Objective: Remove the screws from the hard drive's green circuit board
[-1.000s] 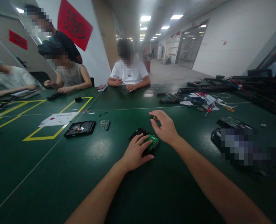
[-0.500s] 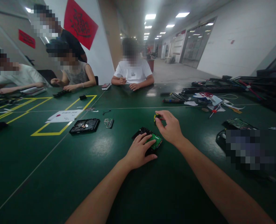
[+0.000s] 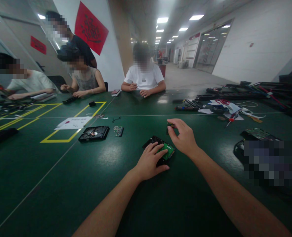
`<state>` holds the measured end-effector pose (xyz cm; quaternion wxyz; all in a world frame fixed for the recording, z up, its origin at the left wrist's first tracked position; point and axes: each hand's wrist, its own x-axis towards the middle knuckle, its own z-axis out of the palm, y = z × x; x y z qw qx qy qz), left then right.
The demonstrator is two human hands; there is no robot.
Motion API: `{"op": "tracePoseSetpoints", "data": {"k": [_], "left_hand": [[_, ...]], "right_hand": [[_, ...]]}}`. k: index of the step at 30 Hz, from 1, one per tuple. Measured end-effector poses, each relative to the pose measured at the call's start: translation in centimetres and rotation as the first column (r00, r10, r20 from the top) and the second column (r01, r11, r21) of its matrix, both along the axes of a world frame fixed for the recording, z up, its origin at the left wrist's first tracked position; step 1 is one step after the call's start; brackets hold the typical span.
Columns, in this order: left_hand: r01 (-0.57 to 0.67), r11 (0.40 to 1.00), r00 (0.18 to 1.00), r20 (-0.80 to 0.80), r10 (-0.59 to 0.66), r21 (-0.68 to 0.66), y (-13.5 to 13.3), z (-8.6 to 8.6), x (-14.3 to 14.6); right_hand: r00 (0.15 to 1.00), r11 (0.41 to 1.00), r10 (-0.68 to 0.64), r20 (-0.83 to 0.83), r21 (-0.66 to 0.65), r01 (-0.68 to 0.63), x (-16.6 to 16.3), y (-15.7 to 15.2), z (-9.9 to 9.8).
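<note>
My left hand [image 3: 150, 161] lies with its fingers spread over a hard drive [image 3: 170, 150] on the table, pressing on it. The drive has a black casing and a green circuit board, partly covered by the fingers. Just beyond the drive's right side, my right hand [image 3: 182, 135] is raised above the table, with thumb and fingertips pinched round a small black-and-yellow object [image 3: 170, 125]. Most of that object is hidden by the fingers, so its kind is unclear. It is apart from the drive.
Left of the drive lie a loose circuit board [image 3: 118, 131] and an open black drive casing [image 3: 94, 133]. A paper sheet [image 3: 73, 123] rests by yellow tape. On the right are a red-handled screwdriver [image 3: 231, 119], cables, and a dark device [image 3: 259, 134]. Several people sit or stand across the table.
The whole view has shifted slightly, so everything appears a little further right. In my right hand the black-and-yellow object has turned, showing less yellow. My left hand stays on the drive.
</note>
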<state>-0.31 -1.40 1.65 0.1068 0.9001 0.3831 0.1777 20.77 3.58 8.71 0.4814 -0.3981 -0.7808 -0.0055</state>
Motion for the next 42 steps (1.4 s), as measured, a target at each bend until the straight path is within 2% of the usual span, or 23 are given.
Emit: {"op": "tracePoseSetpoints", "data": {"k": [8, 22, 29, 38, 42], "left_hand": [[0.003, 1.0, 1.0, 0.007, -0.003, 0.014, 0.24, -0.64, -0.01], [0.003, 1.0, 1.0, 0.025, -0.003, -0.001, 0.2, -0.33, -0.08], [0.003, 1.0, 1.0, 0.009, -0.003, 0.005, 0.14, -0.37, -0.02], [0.005, 1.0, 1.0, 0.021, -0.006, 0.02, 0.25, -0.55, -0.05], [0.001, 1.0, 1.0, 0.016, -0.002, 0.02, 0.22, -0.51, -0.05]], "right_hand": [[1.0, 0.999, -0.008, 0.029, 0.051, 0.006, 0.11, 0.19, 0.07], [0.998, 0.999, -0.044, 0.041, 0.025, 0.043, 0.09, 0.09, 0.12], [0.999, 1.0, 0.017, 0.048, 0.014, -0.018, 0.13, 0.22, -0.06], [0.998, 0.998, -0.055, 0.028, 0.007, 0.055, 0.1, 0.12, 0.09], [1.0, 1.0, -0.015, 0.01, 0.02, 0.015, 0.11, 0.14, 0.0]]}}
